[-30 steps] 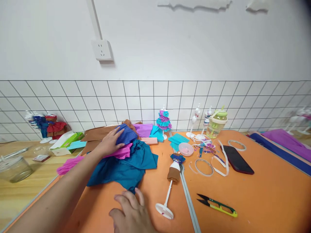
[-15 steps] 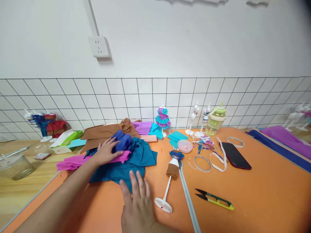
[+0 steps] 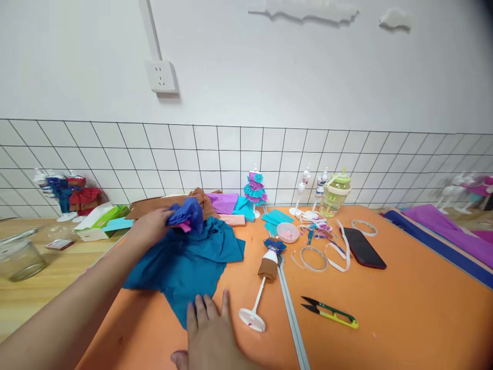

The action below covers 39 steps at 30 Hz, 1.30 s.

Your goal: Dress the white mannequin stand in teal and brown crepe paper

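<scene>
On an orange table point(image 3: 346, 344) against a white tiled wall, the person's left hand point(image 3: 151, 226) is reaching across a heap of cloth, its fingers curling round a crumpled bundle of blue cloth point(image 3: 191, 211), with a scrap of pink cloth point(image 3: 185, 226) showing beneath it. The right hand point(image 3: 211, 336) is resting palm down nearer the viewer, fingers spread and holding nothing, the tips meeting the edge of a wide teal cloth point(image 3: 185, 267).

What is changing is the heap: half a second ago the blue and the pink were lying across the teal, the pink trailing off to the left; now they are bunching up at the left hand, and more of the teal is showing. That seems to be leaving the teal piece easier to get at.

Behind the bundle, brown cloth point(image 3: 208, 203) and purple cloth point(image 3: 225, 202) are lying towards the wall. Just right of the right hand, a small doll stand point(image 3: 268, 268) wearing a brown wrap appears to be lying on its side. Farther right, yellow-handled snips point(image 3: 331, 312), a pink bowl point(image 3: 288, 232) and a dark phone point(image 3: 365, 248) are lying apart, and a green-lidded bottle point(image 3: 336, 196) is standing by the wall
</scene>
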Each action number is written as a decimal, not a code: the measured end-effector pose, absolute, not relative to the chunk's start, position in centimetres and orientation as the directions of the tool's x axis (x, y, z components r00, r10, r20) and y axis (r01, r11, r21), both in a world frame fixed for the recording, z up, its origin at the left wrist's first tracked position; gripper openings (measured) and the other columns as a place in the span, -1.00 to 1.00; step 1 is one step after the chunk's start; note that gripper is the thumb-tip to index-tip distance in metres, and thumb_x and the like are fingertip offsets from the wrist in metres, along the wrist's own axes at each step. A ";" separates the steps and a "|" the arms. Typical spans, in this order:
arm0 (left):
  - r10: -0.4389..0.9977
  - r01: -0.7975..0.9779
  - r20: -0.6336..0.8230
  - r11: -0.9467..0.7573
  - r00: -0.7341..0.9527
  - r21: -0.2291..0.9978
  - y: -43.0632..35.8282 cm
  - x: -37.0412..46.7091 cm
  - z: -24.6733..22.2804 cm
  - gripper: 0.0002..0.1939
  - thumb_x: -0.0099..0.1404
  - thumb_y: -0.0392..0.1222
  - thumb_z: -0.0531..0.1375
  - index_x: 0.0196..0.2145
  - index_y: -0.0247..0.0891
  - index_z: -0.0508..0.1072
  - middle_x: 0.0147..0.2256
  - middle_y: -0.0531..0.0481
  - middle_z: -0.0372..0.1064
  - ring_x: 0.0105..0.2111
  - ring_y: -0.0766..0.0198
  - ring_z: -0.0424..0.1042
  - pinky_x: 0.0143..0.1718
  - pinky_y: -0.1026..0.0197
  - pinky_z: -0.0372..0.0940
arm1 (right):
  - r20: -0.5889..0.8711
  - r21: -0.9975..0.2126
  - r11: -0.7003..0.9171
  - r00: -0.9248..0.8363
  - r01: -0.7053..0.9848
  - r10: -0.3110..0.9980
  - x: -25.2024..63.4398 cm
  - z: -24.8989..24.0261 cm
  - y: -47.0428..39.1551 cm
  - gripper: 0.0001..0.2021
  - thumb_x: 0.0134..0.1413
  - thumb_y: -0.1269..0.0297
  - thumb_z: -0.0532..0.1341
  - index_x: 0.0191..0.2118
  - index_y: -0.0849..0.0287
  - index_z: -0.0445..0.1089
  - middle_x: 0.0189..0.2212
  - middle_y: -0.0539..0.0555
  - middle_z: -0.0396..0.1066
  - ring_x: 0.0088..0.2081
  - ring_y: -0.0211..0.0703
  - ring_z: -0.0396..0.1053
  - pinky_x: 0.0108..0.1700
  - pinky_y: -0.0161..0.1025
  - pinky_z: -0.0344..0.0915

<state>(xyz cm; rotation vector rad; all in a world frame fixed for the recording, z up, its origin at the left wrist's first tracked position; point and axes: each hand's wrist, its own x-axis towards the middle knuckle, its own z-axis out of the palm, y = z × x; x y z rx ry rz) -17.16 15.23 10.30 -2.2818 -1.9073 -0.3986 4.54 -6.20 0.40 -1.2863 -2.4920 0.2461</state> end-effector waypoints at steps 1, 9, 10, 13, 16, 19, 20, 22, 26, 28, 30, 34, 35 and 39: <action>0.933 0.979 0.314 -0.198 0.175 0.044 15.4 -16.3 10.2 -0.56 0.30 -0.19 0.00 0.08 -0.24 0.41 0.05 -0.12 0.42 0.12 -0.16 0.28 0.11 -0.16 0.16 | 0.161 -0.282 0.604 -0.584 0.745 0.795 4.6 0.5 -6.2 -0.37 0.24 -0.11 -0.01 0.19 0.31 0.25 0.03 0.35 0.43 0.06 0.21 0.35 0.24 0.31 -0.04; 0.907 0.908 -0.070 -0.411 0.416 0.075 16.0 -9.8 1.4 -0.21 0.10 0.33 0.13 0.16 -0.20 0.36 0.24 -0.23 0.19 0.26 -0.15 0.12 0.21 -0.13 0.07 | 0.285 -0.315 0.709 -0.650 0.631 0.704 5.9 1.3 -6.6 -0.39 0.27 -0.11 -0.10 0.28 0.17 0.11 0.29 0.28 0.11 0.27 0.15 0.11 0.20 0.19 0.12; 0.906 0.908 -0.067 -0.412 0.417 0.081 16.4 -9.7 0.9 -0.18 0.12 0.34 0.10 0.20 -0.21 0.31 0.29 -0.23 0.08 0.31 -0.15 0.01 0.25 -0.18 -0.04 | 0.231 -0.309 0.692 -0.655 0.652 0.720 5.6 1.1 -6.6 -0.33 0.23 -0.19 -0.10 0.23 0.21 0.19 0.24 0.32 0.20 0.22 0.19 0.18 0.17 0.22 0.15; 0.920 0.918 -0.029 -0.386 0.390 0.094 17.8 -10.2 0.9 -0.20 0.21 0.31 0.02 0.26 -0.26 0.22 0.35 -0.24 -0.12 0.35 -0.16 -0.19 0.29 -0.25 -0.27 | 0.024 -0.314 0.603 -0.628 0.734 0.778 4.2 0.5 -6.7 -0.35 0.12 -0.28 -0.01 0.04 0.18 0.37 -0.14 0.27 0.51 -0.14 0.18 0.46 -0.11 0.17 0.37; 0.934 0.926 0.001 -0.356 0.358 0.130 18.9 -10.3 1.8 -0.20 0.24 0.27 0.02 0.25 -0.36 0.20 0.32 -0.32 -0.02 0.33 -0.16 -0.07 0.29 -0.16 -0.16 | 0.047 -0.334 0.600 -0.623 0.727 0.781 4.2 0.4 -6.4 -0.54 0.18 -0.05 0.11 0.04 0.16 0.35 -0.16 0.22 0.51 -0.13 0.13 0.45 -0.17 0.08 0.40; 0.928 0.913 0.000 -0.366 0.372 0.183 19.0 -9.7 2.7 -0.12 0.11 0.27 0.17 0.23 -0.37 0.23 0.25 -0.29 0.16 0.25 -0.15 0.11 0.22 -0.01 0.05 | 0.237 -0.377 0.722 -0.693 0.580 0.681 5.5 0.3 -5.9 -0.39 0.17 -0.05 0.11 0.26 0.12 0.13 0.24 0.24 0.20 0.25 0.15 0.12 0.14 0.12 0.22; 0.924 0.906 -0.007 -0.373 0.382 0.201 18.7 -9.5 3.2 -0.09 0.05 0.28 0.21 0.22 -0.35 0.24 0.22 -0.26 0.22 0.22 -0.16 0.18 0.19 0.01 0.12 | 0.245 -0.392 0.731 -0.702 0.559 0.668 6.0 0.2 -5.8 -0.35 0.18 -0.10 0.08 0.29 0.13 0.09 0.30 0.25 0.08 0.30 0.14 0.04 0.19 0.12 0.16; 0.913 0.889 -0.014 -0.394 0.409 0.234 17.7 -9.1 4.7 -0.10 0.02 0.31 0.23 0.20 -0.27 0.28 0.15 -0.15 0.33 0.12 -0.08 0.32 0.10 0.09 0.22 | 0.203 -0.418 0.701 -0.693 0.578 0.692 6.4 0.1 -5.7 -0.32 0.18 -0.18 0.01 0.28 0.16 0.12 0.32 0.27 0.05 0.29 0.16 0.04 0.20 0.17 0.13; 0.913 0.886 0.062 -0.406 0.403 0.224 13.3 -8.7 9.6 -0.31 0.12 0.36 0.13 0.04 -0.16 0.45 0.04 -0.10 0.44 0.03 -0.06 0.38 0.06 0.06 0.21 | 0.166 -0.404 0.653 -0.651 0.640 0.741 6.3 0.7 -5.7 -0.40 0.17 -0.19 0.01 0.06 0.20 0.39 0.14 0.26 0.34 0.13 0.18 0.26 0.22 0.32 -0.04; 0.869 0.860 0.169 -0.489 0.465 0.145 10.3 -8.5 11.7 -0.49 0.23 0.30 0.07 -0.14 -0.10 0.55 -0.10 -0.04 0.51 -0.07 0.02 0.43 0.00 0.09 0.24 | 0.173 -0.390 0.638 -0.628 0.664 0.759 6.2 1.3 -5.8 -0.47 0.22 -0.12 0.01 -0.03 0.22 0.45 0.04 0.25 0.44 0.06 0.15 0.32 0.26 0.31 -0.15; 0.799 0.792 0.134 -0.600 0.586 0.111 7.5 -8.9 12.5 -0.57 0.32 0.17 0.02 -0.22 -0.11 0.58 -0.18 -0.04 0.53 -0.14 0.12 0.46 -0.07 0.15 0.27 | 0.157 -0.368 0.624 -0.616 0.689 0.772 6.3 2.0 -6.4 -0.54 0.24 -0.02 0.04 -0.04 0.24 0.46 0.06 0.27 0.42 0.10 0.19 0.30 0.26 0.32 -0.18; 0.682 0.685 -0.061 -0.727 0.729 0.052 3.8 -12.3 9.3 -0.65 0.31 0.06 0.09 -0.06 -0.03 0.55 0.11 -0.07 0.38 0.13 0.00 0.32 0.18 -0.04 0.11 | 0.030 -0.296 0.621 -0.642 0.726 0.766 8.3 4.5 -8.4 -0.44 0.05 0.15 0.28 0.17 0.25 0.29 0.23 0.35 0.20 0.19 0.31 0.18 0.16 0.26 0.05; 0.709 0.711 -0.063 -0.702 0.702 0.027 3.3 -13.6 7.8 -0.60 0.28 0.09 0.12 0.01 -0.02 0.50 0.19 -0.09 0.28 0.20 -0.08 0.22 0.23 -0.14 0.02 | 0.036 -0.317 0.642 -0.668 0.698 0.743 9.5 5.3 -9.0 -0.40 0.03 0.13 0.29 0.19 0.20 0.26 0.20 0.30 0.26 0.12 0.26 0.27 0.08 0.15 0.18; 0.723 0.734 -0.137 -0.677 0.677 0.055 1.8 -17.9 2.4 -0.23 0.26 0.28 0.05 0.34 0.01 0.00 0.34 -0.11 -0.06 0.32 -0.15 -0.03 0.28 -0.30 -0.17 | -0.001 -0.246 0.210 -0.217 0.946 0.976 18.1 7.1 -9.8 -0.73 0.27 0.31 -0.02 -0.28 0.11 0.44 -0.31 0.14 0.50 -0.28 -0.01 0.43 -0.30 -0.19 0.23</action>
